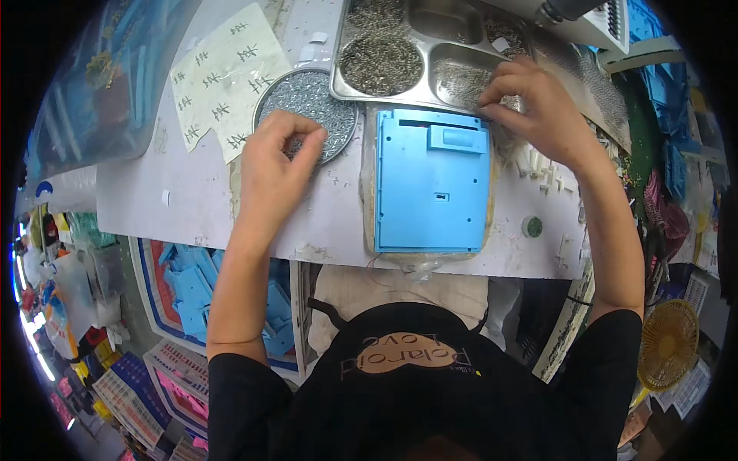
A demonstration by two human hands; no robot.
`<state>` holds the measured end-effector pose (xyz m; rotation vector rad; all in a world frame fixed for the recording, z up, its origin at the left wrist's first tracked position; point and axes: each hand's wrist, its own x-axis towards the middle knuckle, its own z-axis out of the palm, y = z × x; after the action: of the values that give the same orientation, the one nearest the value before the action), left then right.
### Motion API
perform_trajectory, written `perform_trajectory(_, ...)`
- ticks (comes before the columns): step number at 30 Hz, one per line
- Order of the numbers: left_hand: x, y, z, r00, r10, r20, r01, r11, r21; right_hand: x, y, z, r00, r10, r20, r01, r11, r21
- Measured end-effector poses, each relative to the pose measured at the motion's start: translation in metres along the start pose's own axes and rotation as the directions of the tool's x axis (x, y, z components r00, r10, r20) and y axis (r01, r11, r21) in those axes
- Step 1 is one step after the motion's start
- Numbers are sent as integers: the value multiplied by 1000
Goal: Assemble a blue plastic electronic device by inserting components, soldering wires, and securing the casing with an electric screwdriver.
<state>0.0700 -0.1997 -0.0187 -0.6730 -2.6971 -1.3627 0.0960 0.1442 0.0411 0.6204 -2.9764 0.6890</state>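
A flat light-blue plastic panel (415,188) lies on the table in front of me, with a raised rectangular part near its far edge and a small dark piece in a slot near its middle. My left hand (278,165) is over the near side of a round dish (270,81) of small silvery metal parts, thumb and forefinger pinched together. My right hand (534,111) is closed beside the near right compartment of a steel tray (341,87), fingertips bunched. Whatever either hand holds is too small or hidden to make out.
White plastic pieces (542,170) and a small round green-topped item (531,226) lie right of the panel. Handwritten paper (223,84) sits behind the dish, near a bag of blue parts (115,100). Below left, a crate holds blue pieces (188,284). A yellow fan (669,344) stands lower right.
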Motion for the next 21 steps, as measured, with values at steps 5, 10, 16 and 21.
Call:
perform_trajectory(5,-6,17,22,999,-34,36,41,975,-218,-5,3,4,992,126,-30,-115,961,250)
perform_trajectory(10,2,26,33,981,-89,173,142,936,-322,-21,-3,11,932,363,-6,-264,690,674)
perform_trajectory(16,13,38,38,990,84,117,-80,996,-46,-36,8,15,910,415,2,-254,552,794)
perform_trajectory(21,16,55,35,967,214,138,-245,927,284,-39,13,11,907,420,-15,-219,503,836)
